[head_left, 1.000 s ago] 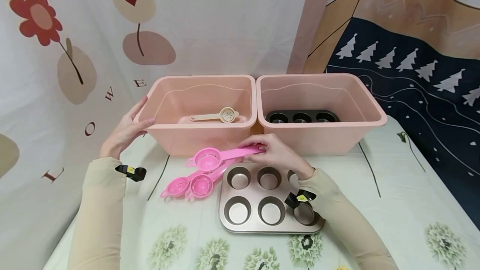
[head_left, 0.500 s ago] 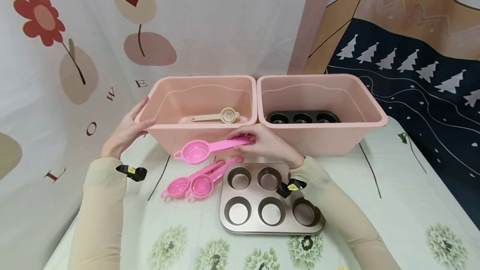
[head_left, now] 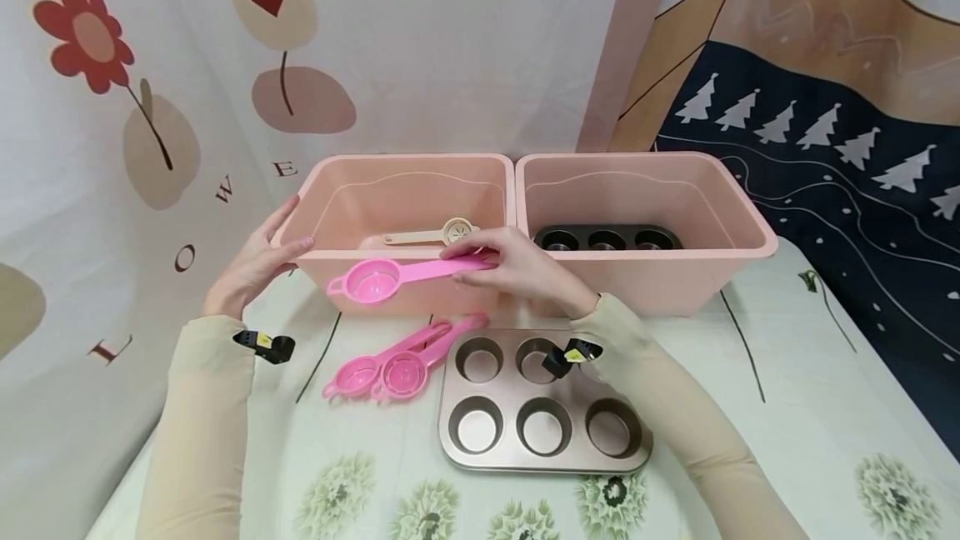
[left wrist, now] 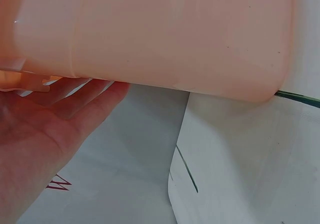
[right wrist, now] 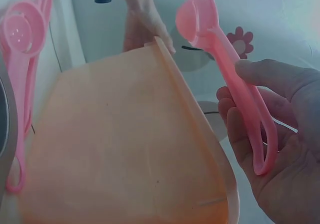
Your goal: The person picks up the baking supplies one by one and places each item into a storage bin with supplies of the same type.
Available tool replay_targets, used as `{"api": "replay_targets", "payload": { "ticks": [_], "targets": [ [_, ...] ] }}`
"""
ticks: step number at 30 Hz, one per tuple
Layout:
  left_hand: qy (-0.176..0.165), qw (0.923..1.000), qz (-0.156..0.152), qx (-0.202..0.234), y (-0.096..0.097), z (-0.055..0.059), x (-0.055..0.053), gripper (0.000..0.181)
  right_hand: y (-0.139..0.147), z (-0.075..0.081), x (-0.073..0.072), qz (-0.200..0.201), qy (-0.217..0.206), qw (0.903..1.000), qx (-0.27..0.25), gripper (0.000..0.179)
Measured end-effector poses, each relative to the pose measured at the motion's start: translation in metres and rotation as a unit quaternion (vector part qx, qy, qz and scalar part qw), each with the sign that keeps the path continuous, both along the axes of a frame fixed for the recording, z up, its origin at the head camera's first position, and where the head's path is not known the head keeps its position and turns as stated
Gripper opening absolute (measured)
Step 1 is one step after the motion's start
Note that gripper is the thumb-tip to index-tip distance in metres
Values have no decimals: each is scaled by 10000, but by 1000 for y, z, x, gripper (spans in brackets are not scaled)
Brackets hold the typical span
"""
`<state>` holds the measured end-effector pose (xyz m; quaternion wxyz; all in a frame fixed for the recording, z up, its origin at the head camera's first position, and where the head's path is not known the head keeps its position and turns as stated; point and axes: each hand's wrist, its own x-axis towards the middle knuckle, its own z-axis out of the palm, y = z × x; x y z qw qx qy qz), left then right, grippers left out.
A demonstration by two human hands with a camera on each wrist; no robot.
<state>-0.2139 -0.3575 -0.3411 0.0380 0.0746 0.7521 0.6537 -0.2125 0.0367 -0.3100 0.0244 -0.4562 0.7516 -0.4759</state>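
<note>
A pink egg separator (head_left: 372,281) with a long handle is held up at the front rim of the left pink bin (head_left: 408,255). My right hand (head_left: 517,269) pinches its handle between thumb and fingers, cup end pointing left. In the left bin lies a beige egg separator (head_left: 420,236), partly behind my right hand. At that bin's front left corner, my left hand (head_left: 255,257) grips the rim, thumb at the front and fingers along the side. Several of those fingers are partly hidden behind the bin wall in the left wrist view. Two more pink egg separators (head_left: 403,374) lie overlapping on the table.
A six-cup muffin pan (head_left: 510,394) lies on the table (head_left: 750,457) in front of the bins, partly under my right forearm. A second pink bin (head_left: 645,273) adjoins the left one and contains a dark muffin pan (head_left: 606,233). Patterned cloth hangs behind.
My right hand has lifted the pink egg separator off the two others and carried it up and left to the left bin's front rim. The left hand has stayed on the bin.
</note>
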Motion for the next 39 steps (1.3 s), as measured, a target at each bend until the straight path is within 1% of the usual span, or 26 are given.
{"api": "replay_targets", "payload": {
  "ticks": [3,9,15,19,24,27,34,39],
  "targets": [
    [-1,9999,-20,106,-1,0,-1,82,-2,3,-5,-40,20,10000,12,27],
    [47,9999,-47,118,-5,0,-2,82,-5,7,-14,-74,85,9999,-22,26],
    [93,9999,-23,112,-7,1,-1,81,-9,10,-22,58,255,9995,-148,25],
    [102,9998,-9,173,-7,1,1,81,-11,11,-26,-39,352,9994,-55,24],
    [110,9998,4,194,-6,1,1,80,-13,12,-32,-228,319,9991,142,24],
    [126,9999,17,71,-5,2,1,80,-13,12,-35,-308,294,9989,219,24],
    [95,9999,-2,108,-2,0,2,79,-11,9,-39,-448,164,9986,233,24],
    [178,9997,-13,-137,-2,-3,5,78,-11,4,-41,-517,16,9984,237,22]
  ]
}}
